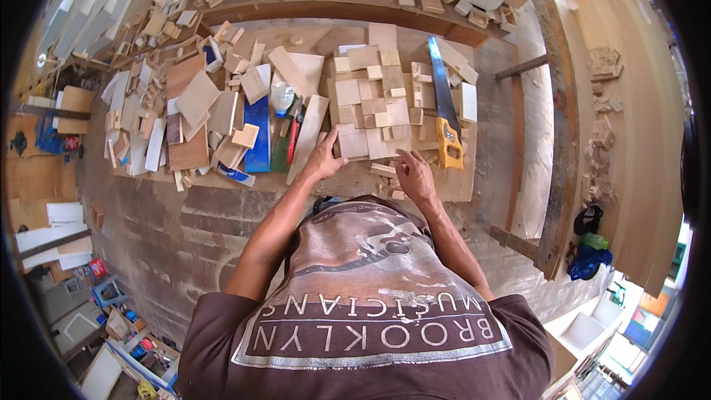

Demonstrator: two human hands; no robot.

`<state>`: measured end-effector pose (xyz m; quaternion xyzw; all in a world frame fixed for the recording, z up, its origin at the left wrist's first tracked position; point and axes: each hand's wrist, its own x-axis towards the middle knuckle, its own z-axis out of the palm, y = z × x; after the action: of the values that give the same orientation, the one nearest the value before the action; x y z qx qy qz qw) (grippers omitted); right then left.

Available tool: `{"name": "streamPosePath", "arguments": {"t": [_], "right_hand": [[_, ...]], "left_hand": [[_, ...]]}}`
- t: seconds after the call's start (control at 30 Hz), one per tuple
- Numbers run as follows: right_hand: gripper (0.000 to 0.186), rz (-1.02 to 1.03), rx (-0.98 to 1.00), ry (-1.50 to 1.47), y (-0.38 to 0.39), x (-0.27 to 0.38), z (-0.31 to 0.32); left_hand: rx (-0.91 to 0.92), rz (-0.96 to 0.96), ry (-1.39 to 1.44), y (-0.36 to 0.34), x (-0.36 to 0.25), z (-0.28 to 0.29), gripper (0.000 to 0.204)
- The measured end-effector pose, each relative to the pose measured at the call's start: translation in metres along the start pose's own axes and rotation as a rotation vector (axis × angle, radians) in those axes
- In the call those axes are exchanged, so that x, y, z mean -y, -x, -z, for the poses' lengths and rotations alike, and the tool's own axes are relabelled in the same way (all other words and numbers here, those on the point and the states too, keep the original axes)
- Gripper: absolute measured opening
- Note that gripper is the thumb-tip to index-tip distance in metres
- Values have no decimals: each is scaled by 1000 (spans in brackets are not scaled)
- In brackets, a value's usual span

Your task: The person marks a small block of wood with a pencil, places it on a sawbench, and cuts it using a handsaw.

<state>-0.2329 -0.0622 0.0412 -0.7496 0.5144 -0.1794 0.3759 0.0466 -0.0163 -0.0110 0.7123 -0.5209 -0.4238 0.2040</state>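
Observation:
In front of me on the workbench lies a patchwork of flat square wood pieces [360, 96], with small wood blocks [381, 118] on it at intervals. My left hand [324, 157] rests at its near left corner, thumb and fingers apart along the edge. By the near right corner is my right hand [416, 178], its fingers partly bent and apart, with nothing visible in them. Small wood strips [384, 170] lie just left of that hand. A long pale board [308, 133] lies beside my left hand.
A handsaw with a yellow handle [449, 144] lies to the right. Left are a red-handled tool [295, 132], a blue strip [257, 133] and piled wood offcuts [196, 104]. Small wooden pieces line a shelf [296, 1] at the back. The workbench's near edge [281, 184] runs before me.

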Motion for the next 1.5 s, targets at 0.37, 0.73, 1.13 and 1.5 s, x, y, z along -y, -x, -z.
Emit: {"name": "streamPosePath", "arguments": {"t": [0.37,0.73,1.13,1.5], "right_hand": [[12,-113,-245,72,17,-41,15],[14,-366,-254,334,29,-63,3],[21,-16,-72,64,-29,12,-26],[20,79,83,93,-36,39,-40]], "left_hand": [[-52,-88,-20,0,8,-4,107],[-100,-54,40,5,1,-7,114],[-529,18,-201,18,36,30,24],[-277,190,-173,-6,4,12,39]]}}
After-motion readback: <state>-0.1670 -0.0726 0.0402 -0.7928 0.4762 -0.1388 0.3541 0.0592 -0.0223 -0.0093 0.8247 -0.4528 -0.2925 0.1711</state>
